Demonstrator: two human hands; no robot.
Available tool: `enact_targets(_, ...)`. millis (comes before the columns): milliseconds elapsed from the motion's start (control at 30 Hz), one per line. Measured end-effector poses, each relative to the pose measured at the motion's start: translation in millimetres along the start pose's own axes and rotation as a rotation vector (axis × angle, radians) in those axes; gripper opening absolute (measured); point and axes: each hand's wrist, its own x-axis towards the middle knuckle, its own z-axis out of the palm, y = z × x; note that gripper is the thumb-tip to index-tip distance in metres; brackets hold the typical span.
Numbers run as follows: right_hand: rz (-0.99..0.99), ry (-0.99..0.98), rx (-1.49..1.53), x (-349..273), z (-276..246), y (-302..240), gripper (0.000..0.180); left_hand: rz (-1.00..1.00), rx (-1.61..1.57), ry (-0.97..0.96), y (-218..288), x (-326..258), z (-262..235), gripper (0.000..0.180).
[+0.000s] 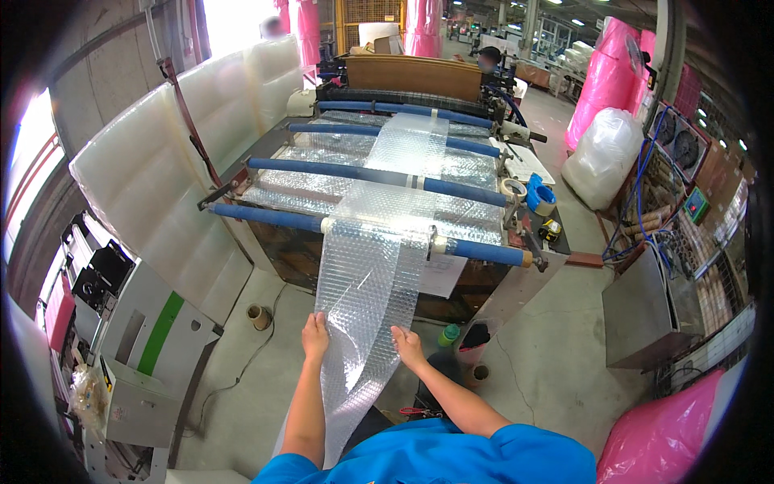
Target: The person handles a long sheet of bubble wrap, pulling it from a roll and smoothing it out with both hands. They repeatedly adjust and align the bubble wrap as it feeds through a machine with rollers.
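A long strip of clear bubble wrap (367, 270) runs over the blue rollers (278, 217) of a machine and hangs down toward my body. My left hand (315, 336) is closed on the strip's left edge. On its right edge, the fingers of my right hand (408, 347) are pinched shut. Between my hands the sheet sags in a lengthwise fold, and its lower end passes out of sight beside my blue shirt (451, 456). A pale collar (439, 244) sits on the nearest roller, at the strip's right side.
Blue tape (542, 196), a yellow-black tape measure (550, 231) and a clipboard (528, 164) lie on the machine's right side. A green bottle (448, 335) stands below. Large white wrapped rolls (137, 169) line the left; a metal box (649, 310) stands right. Someone is behind the machine.
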Motion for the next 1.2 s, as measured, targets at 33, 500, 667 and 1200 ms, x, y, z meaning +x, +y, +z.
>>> enact_targets(33,0.0,0.0,0.003,0,-1,0,0.036,0.003,-0.008,-0.001,0,0,1,0.037)
enact_targets(500,-0.007,0.019,-0.042,4,-2,8,0.038,-0.051,-0.006,-0.035,-6,3,5,0.036)
enact_targets(667,-0.004,0.016,-0.079,-7,-3,11,0.039,-0.028,0.01,-0.035,-20,-7,10,0.035)
enact_targets(1200,-0.179,0.22,0.014,95,-15,-89,0.04,0.022,-0.062,-0.088,83,114,18,0.04)
